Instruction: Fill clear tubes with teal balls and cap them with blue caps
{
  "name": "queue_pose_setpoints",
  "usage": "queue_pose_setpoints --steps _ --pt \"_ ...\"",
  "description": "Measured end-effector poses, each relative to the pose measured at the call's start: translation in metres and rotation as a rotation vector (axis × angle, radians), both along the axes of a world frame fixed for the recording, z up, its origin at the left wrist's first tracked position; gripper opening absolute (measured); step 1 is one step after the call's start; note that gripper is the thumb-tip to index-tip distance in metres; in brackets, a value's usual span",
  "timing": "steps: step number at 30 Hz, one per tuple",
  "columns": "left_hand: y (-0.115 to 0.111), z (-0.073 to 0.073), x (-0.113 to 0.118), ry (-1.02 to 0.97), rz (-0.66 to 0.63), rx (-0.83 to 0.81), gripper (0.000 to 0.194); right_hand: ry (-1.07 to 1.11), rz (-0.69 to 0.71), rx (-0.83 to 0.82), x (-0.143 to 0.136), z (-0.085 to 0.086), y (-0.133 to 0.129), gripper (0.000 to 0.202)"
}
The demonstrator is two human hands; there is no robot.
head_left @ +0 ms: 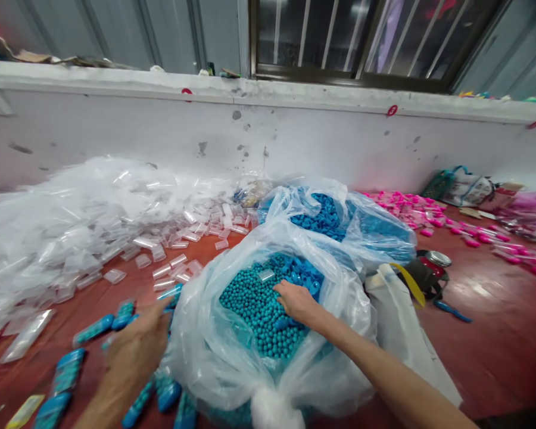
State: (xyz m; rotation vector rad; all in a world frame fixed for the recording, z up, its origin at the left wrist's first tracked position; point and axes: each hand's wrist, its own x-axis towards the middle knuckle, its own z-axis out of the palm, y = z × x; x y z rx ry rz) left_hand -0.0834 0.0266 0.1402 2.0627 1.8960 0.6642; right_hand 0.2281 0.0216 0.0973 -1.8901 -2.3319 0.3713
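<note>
A large clear plastic bag (196,333) stands open, full of teal beads (250,304) with blue plastic caps (301,277) at its far right. My right hand (297,304) is over the beads with its fingers curled closed; what they hold, if anything, is hidden. A short clear tube (265,274) lies on the beads just beyond its fingertips. To the left of the bag, my left hand (136,342) is smeared by motion. A blue-ended tube of teal beads (173,293) shows at its fingertips; I cannot tell whether it is held. Several more filled tubes (67,372) lie around that hand.
Clear empty tubes (116,208) form a large heap at the left. Behind the bead bag sits another bag (379,229) of blue parts. Pink pieces (406,208) spread along the back right. A jar with a metal lid (438,260) stands at right on the red table (495,339).
</note>
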Motion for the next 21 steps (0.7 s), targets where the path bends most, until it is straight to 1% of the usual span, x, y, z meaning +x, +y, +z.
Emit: queue_pose_setpoints --steps 1,3,4,6,8,9,11,12,13,14,16,17,18,19,21 --pt "-0.001 -0.002 0.02 -0.067 -0.029 -0.013 0.034 -0.039 0.001 0.025 -0.006 0.0 0.009 0.024" --pt "-0.002 -0.01 0.062 -0.3 -0.212 -0.143 0.032 -0.078 -0.014 0.061 -0.016 -0.001 0.029 0.03" --pt "0.0 -0.017 0.081 -0.399 -0.269 -0.193 0.031 -0.07 -0.027 0.063 -0.019 -0.002 0.039 0.031" --pt "0.008 -0.032 0.111 -0.544 -0.315 -0.284 0.035 -0.025 -0.048 0.041 -0.021 -0.006 0.055 0.03" --pt "0.022 -0.046 0.129 -0.589 -0.241 -0.365 0.041 0.029 -0.054 0.009 -0.02 -0.008 0.062 0.025" --pt "0.029 -0.051 0.134 -0.59 -0.191 -0.358 0.043 0.054 -0.053 0.002 -0.019 -0.007 0.063 0.024" --pt "0.04 -0.056 0.141 -0.599 -0.125 -0.278 0.043 0.11 -0.038 -0.018 -0.018 -0.004 0.059 0.025" --pt "0.043 -0.056 0.144 -0.624 -0.131 -0.249 0.041 0.188 -0.024 -0.055 -0.017 -0.002 0.055 0.025" --pt "0.044 -0.055 0.147 -0.666 -0.164 -0.268 0.039 0.303 -0.011 -0.113 -0.017 0.001 0.05 0.025" --pt "0.043 -0.053 0.15 -0.723 -0.211 -0.337 0.036 0.443 -0.007 -0.185 -0.016 0.003 0.045 0.024" --pt "0.036 -0.048 0.154 -0.839 -0.299 -0.527 0.032 0.697 -0.032 -0.319 -0.013 0.008 0.031 0.02" --pt "0.031 -0.046 0.153 -0.862 -0.322 -0.6 0.029 0.753 -0.051 -0.361 -0.011 0.009 0.024 0.02" --pt "0.026 -0.045 0.151 -0.845 -0.336 -0.649 0.024 0.743 -0.064 -0.388 -0.008 0.01 0.015 0.021" --pt "0.021 -0.045 0.147 -0.783 -0.355 -0.68 0.019 0.698 -0.062 -0.419 -0.004 0.01 0.007 0.023" --pt "0.015 -0.047 0.136 -0.571 -0.416 -0.696 0.009 0.553 -0.013 -0.515 0.004 0.009 -0.009 0.024"
